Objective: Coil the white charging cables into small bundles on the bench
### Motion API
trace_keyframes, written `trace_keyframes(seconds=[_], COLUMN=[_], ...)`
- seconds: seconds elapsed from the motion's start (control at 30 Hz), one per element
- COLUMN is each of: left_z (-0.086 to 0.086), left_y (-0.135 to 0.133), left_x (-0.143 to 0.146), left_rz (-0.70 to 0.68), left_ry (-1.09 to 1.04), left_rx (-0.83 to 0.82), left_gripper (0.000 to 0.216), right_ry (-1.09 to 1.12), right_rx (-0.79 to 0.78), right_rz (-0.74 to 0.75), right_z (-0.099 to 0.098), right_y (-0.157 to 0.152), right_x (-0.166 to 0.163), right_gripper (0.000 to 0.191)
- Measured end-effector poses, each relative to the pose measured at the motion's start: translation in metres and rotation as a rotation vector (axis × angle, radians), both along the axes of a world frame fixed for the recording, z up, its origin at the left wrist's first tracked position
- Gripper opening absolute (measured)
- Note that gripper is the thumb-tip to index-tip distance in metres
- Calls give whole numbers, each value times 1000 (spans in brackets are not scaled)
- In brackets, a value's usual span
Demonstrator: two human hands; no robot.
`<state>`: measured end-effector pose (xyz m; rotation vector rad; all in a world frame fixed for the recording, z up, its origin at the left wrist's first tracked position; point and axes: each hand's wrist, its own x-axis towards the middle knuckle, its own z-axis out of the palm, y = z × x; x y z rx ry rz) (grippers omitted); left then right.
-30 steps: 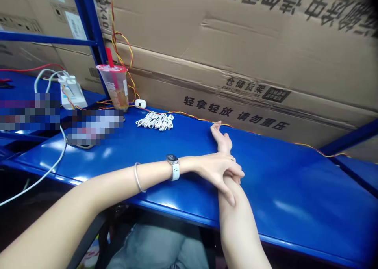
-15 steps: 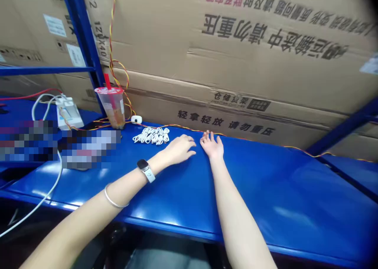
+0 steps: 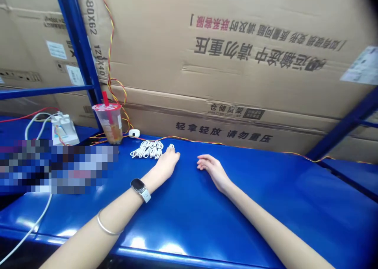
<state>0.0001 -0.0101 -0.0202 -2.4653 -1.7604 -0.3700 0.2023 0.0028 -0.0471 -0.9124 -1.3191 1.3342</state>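
Note:
Several bundled white cables [image 3: 147,149] lie in a row on the blue tabletop. My left hand [image 3: 167,161] is at the right end of the row, its fingers closed on a white cable [image 3: 171,146] whose loop shows just beyond the fingertips. The rest of that cable is hidden by the hand. A watch and a silver bangle are on the left arm. Over the middle of the tabletop, my right hand [image 3: 213,169] is open and holds nothing, its fingers loosely bent and pointing left.
A drink cup [image 3: 111,123] with a red straw stands behind the cables, beside a small white case [image 3: 134,133]. A white power strip [image 3: 63,129] sits at the left. Cardboard boxes [image 3: 165,84] wall off the back, with a red-yellow wire [image 3: 191,140] along their base.
My left hand has moved left and closed on the rightmost white cable. The right hand has turned palm inward and drawn back towards me. The camera view has tilted up slightly.

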Motion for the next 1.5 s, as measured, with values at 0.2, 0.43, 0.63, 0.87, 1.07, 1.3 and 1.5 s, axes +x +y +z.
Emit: trace_keyframes(seconds=[0.2, 0.43, 0.63, 0.87, 1.07, 1.3, 1.5], left_z=[-14, -11, -13, -6, -7, -9, -13], left_y=[-13, -23, -20, -27, -25, -21, -16], left_x=[30, 43, 43, 45, 43, 45, 41], left_rz=[-275, -286, -327, -171, -214, -206, -130], left_ry=[-515, -846, -1292, -1619, -1703, -1835, -1935], left_rx=[-85, -223, -521, -818, -994, -1031, -1074], left_gripper=[21, 7, 11, 53, 51, 34, 37], right_ry=[88, 92, 232, 177, 36, -138, -288], right_rx=[-216, -317, -327, -218, -104, -23, 29], right_rz=[-47, 106, 67, 34, 48, -13, -169], right_z=[6, 19, 14, 10, 9, 7, 5], right_y=[-15, -20, -23, -30, -32, -32, -32], right_x=[0, 15, 18, 15, 13, 12, 8], right_gripper=[23, 23, 37, 40, 34, 23, 25])
